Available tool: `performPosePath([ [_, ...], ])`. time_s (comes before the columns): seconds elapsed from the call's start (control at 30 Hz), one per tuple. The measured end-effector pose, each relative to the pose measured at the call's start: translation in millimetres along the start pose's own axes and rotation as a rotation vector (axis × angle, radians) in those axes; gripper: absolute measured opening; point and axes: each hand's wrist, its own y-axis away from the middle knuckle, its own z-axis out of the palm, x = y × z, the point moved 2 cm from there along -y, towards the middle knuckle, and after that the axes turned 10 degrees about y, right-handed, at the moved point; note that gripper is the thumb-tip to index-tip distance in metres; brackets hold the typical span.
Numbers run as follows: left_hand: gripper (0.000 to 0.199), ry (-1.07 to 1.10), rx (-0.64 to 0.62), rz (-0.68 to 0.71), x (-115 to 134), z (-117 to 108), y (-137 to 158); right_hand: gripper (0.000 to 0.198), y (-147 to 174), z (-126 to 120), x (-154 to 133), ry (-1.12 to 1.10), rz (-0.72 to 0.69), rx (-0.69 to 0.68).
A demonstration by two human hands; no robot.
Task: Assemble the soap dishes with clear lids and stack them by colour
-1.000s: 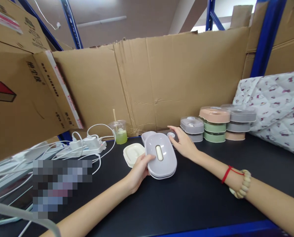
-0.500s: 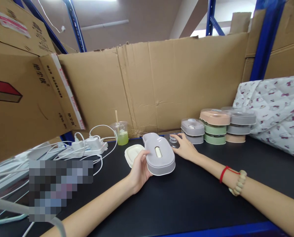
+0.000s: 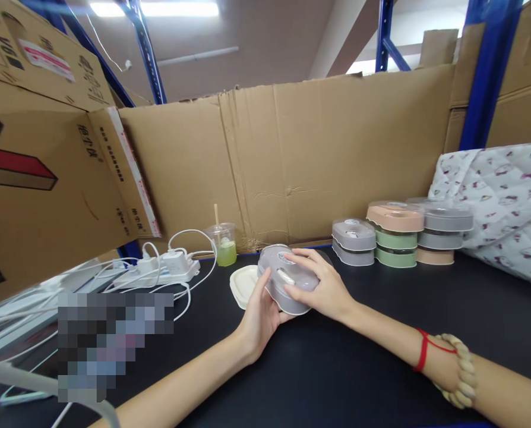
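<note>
In the head view my left hand (image 3: 260,324) grips a greyish-purple plastic box (image 3: 287,305) from its left side and underneath, above the black table. A clear plastic lid (image 3: 272,260) with a round sticker covers the box's top; whether it is seated all round I cannot tell. My right hand (image 3: 330,288) is closed over that lid from the right, fingers and thumb spanning it. Under the lid shows a small white oblong piece (image 3: 285,277). Just left of the box lies a cream-coloured flat lid or tray (image 3: 240,286), partly hidden by my left hand.
Stacked boxes in purple-grey (image 3: 353,235), green (image 3: 395,258) and peach (image 3: 394,217) stand at the back right beside a patterned quilted cloth (image 3: 506,202). A cup with green drink (image 3: 226,252), a power strip (image 3: 176,267) and cables occupy the left. Cardboard (image 3: 337,154) walls the back.
My right hand has brought the clear lid from the table behind the box onto the box's top. My left hand still holds the box. The view has shifted slightly.
</note>
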Motion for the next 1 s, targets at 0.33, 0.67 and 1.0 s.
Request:
performPosePath([
  [0.33, 0.045, -0.002, -0.027, -0.013, -3, -6, -1, 0.057, 2, 3, 0, -0.018, -0.047, -0.034],
  [0.67, 0.038, -0.033, 0.089, 0.012, -1, -4, -1, 0.079, 4, 2, -1, 0.156, -0.157, -0.121],
  [1.0, 0.048, -0.100, 0.082, 0.160, 12, -1, -1, 0.067, -5, -13, 5, 0.545, -0.649, -0.045],
])
